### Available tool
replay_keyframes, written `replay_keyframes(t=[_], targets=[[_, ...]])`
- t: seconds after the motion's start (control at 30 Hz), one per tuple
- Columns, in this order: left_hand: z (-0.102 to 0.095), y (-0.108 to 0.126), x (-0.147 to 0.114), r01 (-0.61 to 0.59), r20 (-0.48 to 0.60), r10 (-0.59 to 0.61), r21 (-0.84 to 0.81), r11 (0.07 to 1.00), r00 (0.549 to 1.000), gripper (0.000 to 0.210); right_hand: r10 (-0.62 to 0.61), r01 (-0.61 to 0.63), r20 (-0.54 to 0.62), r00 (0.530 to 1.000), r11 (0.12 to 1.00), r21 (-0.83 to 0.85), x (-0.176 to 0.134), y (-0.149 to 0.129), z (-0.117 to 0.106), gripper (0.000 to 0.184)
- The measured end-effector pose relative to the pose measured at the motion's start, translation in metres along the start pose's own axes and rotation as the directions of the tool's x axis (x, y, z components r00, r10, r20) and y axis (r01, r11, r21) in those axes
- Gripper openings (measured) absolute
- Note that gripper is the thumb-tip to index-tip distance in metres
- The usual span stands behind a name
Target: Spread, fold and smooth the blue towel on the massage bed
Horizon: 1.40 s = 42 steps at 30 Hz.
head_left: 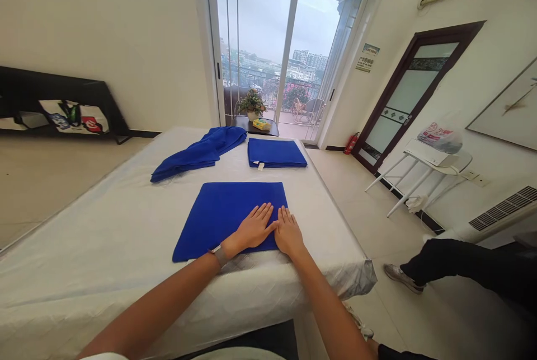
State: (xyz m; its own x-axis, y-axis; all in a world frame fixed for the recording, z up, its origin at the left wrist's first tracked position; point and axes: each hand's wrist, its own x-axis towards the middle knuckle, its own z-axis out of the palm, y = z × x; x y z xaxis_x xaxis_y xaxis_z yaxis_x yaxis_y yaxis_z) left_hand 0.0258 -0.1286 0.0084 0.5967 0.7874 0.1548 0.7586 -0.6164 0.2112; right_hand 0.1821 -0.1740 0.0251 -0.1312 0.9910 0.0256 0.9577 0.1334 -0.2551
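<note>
A blue cloth lies spread flat on the white-covered table, near its front edge. My left hand and my right hand press flat on the cloth's near right part, side by side, fingers extended and touching each other. Neither hand holds anything. Farther back sits a neatly folded blue cloth with a white tag. To its left lies a crumpled blue cloth.
Another person's leg and shoe stretch in from the right on the floor. A white side table with a plastic bag stands by the right wall. A small dark table with a plant stands before the balcony door.
</note>
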Motion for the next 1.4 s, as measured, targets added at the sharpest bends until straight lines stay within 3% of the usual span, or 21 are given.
replay_keyframes(t=[0.27,0.37,0.63,0.73,0.83,0.93,1.07,1.17,1.27,1.4], targets=[[-0.018,-0.097,-0.110,0.234,-0.060,-0.229,0.075,0.969,0.971,0.071,0.007,-0.008,0.013,1.000,1.000,0.013,0.000,-0.002,-0.001,0.065],[-0.020,-0.122,-0.142,0.274,-0.092,-0.265,0.113,0.955,0.960,0.066,0.017,-0.017,0.015,1.000,1.000,0.005,0.001,-0.003,-0.002,0.065],[-0.013,-0.133,-0.151,0.268,-0.126,-0.252,0.127,0.955,0.960,0.070,-0.016,0.016,0.027,1.000,1.000,-0.011,-0.026,-0.001,-0.008,0.068],[-0.013,-0.139,-0.153,0.204,-0.115,-0.187,0.160,0.966,0.975,0.059,-0.004,0.004,0.058,0.998,1.000,0.012,-0.038,0.000,-0.006,0.069],[-0.014,-0.126,-0.142,0.221,-0.143,-0.196,0.185,0.958,0.970,0.058,0.003,-0.006,0.081,0.997,0.999,0.033,-0.042,0.000,-0.004,0.069],[-0.013,-0.081,-0.109,0.257,-0.181,-0.230,0.141,0.956,0.956,0.074,0.008,-0.011,0.083,0.997,0.999,0.038,-0.041,-0.001,-0.005,0.069],[-0.007,-0.004,-0.049,0.003,-0.097,0.004,0.066,0.998,0.995,0.074,0.004,-0.006,0.082,0.997,1.000,0.025,-0.041,-0.002,-0.007,0.067],[-0.001,0.032,-0.017,-0.109,-0.055,0.110,0.011,0.994,0.992,0.073,-0.005,0.004,0.082,0.997,1.000,0.006,-0.042,-0.002,-0.008,0.063],[0.004,0.038,-0.012,-0.119,-0.011,0.118,-0.032,0.992,0.993,0.073,-0.019,0.019,0.070,0.997,1.000,0.003,-0.043,-0.002,-0.007,0.062],[0.004,0.008,-0.042,-0.063,0.021,0.063,-0.012,0.998,0.998,0.072,-0.004,0.002,0.077,0.997,0.999,0.035,-0.044,-0.004,-0.009,0.065]])
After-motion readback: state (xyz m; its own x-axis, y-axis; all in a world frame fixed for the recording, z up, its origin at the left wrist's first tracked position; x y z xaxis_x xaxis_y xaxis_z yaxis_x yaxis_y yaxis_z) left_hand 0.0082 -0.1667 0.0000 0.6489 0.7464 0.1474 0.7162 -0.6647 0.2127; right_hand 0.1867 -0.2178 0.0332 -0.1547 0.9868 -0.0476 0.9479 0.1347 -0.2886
